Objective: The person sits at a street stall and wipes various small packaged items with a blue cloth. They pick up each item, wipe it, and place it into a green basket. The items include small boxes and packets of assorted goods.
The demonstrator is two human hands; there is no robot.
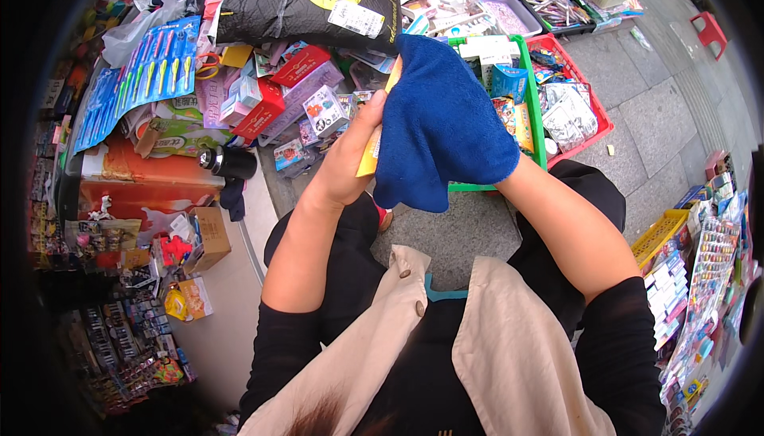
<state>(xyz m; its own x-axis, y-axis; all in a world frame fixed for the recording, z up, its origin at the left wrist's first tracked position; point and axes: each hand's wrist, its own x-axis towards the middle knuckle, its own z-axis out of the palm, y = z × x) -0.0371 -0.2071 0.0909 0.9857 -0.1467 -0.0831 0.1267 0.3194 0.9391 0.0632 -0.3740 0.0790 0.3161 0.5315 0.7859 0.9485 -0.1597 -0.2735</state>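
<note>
Between thumb and fingers, my left hand point(352, 149) grips a thin yellow-edged item point(373, 152), perhaps a booklet or flat pack, held on edge in front of me. A blue microfibre cloth point(439, 126) lies against its right side and drapes downward. My right hand point(477, 131) is beneath the cloth, which covers it to the wrist; its fingers are hidden. Just beyond the cloth is a large black plastic parcel point(304, 6) with a white label.
Right of the cloth stand a green crate point(534, 102) and a red basket point(603, 117) of small packets. Boxed goods, a blue card of pens point(158, 66) and a black bottle point(230, 163) lie left. A yellow basket point(659, 236) is far right; a red stool point(710, 33) stands beyond.
</note>
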